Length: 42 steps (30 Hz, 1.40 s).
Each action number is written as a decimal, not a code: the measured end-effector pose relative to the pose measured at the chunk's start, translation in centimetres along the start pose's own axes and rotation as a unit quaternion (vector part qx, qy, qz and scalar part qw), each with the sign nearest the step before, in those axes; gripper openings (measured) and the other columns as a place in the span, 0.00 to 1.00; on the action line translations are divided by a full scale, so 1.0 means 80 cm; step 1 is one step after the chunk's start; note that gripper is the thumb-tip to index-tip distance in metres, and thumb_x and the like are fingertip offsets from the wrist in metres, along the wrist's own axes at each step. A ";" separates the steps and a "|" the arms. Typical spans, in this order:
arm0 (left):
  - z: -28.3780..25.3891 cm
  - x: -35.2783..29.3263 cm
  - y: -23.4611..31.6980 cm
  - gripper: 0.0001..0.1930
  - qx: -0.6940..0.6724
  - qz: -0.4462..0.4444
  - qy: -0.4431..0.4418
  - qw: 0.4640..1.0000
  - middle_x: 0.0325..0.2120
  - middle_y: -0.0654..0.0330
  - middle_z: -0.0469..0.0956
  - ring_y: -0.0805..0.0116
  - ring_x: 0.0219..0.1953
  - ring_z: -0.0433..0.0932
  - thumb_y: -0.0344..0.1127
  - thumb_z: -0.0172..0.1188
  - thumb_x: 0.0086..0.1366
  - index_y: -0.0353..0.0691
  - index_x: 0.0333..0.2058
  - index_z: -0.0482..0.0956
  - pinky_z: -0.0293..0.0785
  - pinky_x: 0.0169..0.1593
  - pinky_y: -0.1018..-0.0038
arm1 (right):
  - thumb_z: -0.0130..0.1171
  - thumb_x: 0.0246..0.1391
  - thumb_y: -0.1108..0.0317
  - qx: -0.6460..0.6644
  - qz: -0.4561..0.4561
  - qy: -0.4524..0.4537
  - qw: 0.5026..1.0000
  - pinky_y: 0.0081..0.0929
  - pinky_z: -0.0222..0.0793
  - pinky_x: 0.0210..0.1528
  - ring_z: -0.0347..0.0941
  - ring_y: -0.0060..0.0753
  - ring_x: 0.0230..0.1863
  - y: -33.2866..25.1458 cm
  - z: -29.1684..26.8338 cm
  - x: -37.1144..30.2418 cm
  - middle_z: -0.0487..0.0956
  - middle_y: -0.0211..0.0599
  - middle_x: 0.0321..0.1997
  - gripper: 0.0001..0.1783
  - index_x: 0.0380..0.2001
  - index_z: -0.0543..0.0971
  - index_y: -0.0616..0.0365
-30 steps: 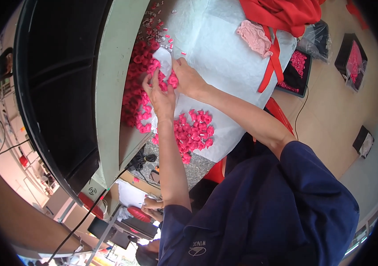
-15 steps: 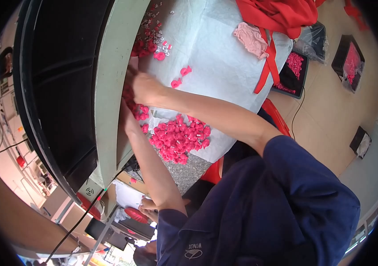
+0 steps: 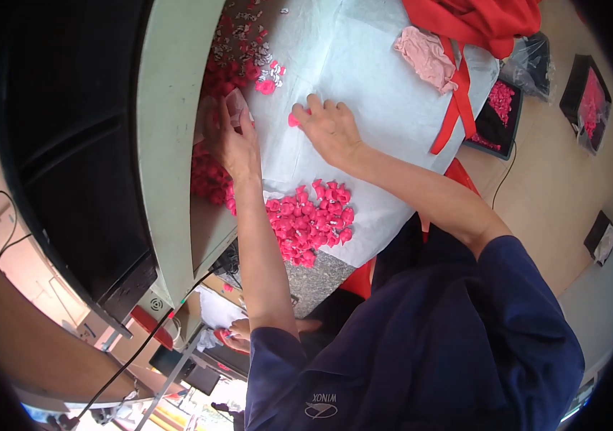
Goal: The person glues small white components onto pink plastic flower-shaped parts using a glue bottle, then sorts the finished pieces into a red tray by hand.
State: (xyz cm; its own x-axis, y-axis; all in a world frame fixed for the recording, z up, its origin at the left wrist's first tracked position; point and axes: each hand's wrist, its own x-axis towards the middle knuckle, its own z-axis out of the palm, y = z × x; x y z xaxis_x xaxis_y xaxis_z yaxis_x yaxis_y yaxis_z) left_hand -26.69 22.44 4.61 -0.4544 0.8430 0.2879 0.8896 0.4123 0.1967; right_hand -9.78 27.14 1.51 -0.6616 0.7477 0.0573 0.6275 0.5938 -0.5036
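The main risk, as I judge it, is scatter; the heap of small pink pieces [image 3: 310, 219] at centre frame sits close to the near edge of the white sheet [image 3: 364, 79], where the speckled tabletop [image 3: 314, 276] begins, and a forearm dragged across it could sweep pieces off the edge; likewise the lone pink piece [image 3: 294, 119] could skid away on the smooth sheet if pressed at an angle; pieces banked against the pale green machine housing [image 3: 170, 144] at left of centre could slip down out of sight. The right hand [image 3: 332, 129], just above centre, lies nearly flat on the sheet, fingers spread and loosely open, grasping nothing that I can see; its fingertips touch or sit just beside the lone piece. The left hand [image 3: 229, 140], left of centre, reaches into the pink pieces along the housing [image 3: 209, 176]; its fingers are partly curled about something pale pink, but whether they truly grip it I cannot tell. Towards the upper right lie red cloth [image 3: 479, 18] and a pale pink rag [image 3: 425, 57]; further pink pieces fill black trays [image 3: 497, 115] on the floor at right.
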 end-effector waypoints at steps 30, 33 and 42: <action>0.021 0.048 0.025 0.13 -0.013 0.179 -0.088 0.980 0.43 0.55 0.69 0.52 0.49 0.63 0.36 0.55 0.53 0.41 0.38 0.75 0.59 0.51 0.59 | 0.61 0.32 0.73 0.192 -0.144 0.119 0.963 0.31 0.59 0.44 0.63 0.37 0.43 0.079 -0.025 0.112 0.71 0.36 0.37 0.20 0.36 0.76 0.58; 0.018 0.040 0.000 0.11 -0.015 0.170 -0.075 0.982 0.44 0.55 0.69 0.52 0.50 0.62 0.35 0.55 0.53 0.44 0.37 0.75 0.58 0.51 0.59 | 0.60 0.34 0.71 0.202 -0.195 0.086 0.956 0.29 0.59 0.44 0.63 0.35 0.42 0.070 -0.027 0.125 0.70 0.34 0.37 0.16 0.32 0.76 0.58; 0.005 0.031 0.014 0.10 0.016 0.161 -0.025 0.987 0.46 0.52 0.66 0.51 0.50 0.63 0.34 0.54 0.53 0.44 0.36 0.75 0.59 0.52 0.60 | 0.56 0.38 0.69 0.078 -0.232 0.143 0.959 0.25 0.57 0.41 0.62 0.30 0.40 0.058 0.005 0.156 0.70 0.30 0.29 0.07 0.25 0.78 0.53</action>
State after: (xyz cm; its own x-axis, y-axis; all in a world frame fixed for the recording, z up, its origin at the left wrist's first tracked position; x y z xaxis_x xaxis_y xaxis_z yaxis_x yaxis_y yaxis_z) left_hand -26.78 25.13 5.19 -0.1468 0.9476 0.2838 0.9886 0.1310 0.0739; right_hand -15.31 39.10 -0.43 -0.7011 0.4784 0.5287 0.2089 0.8468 -0.4892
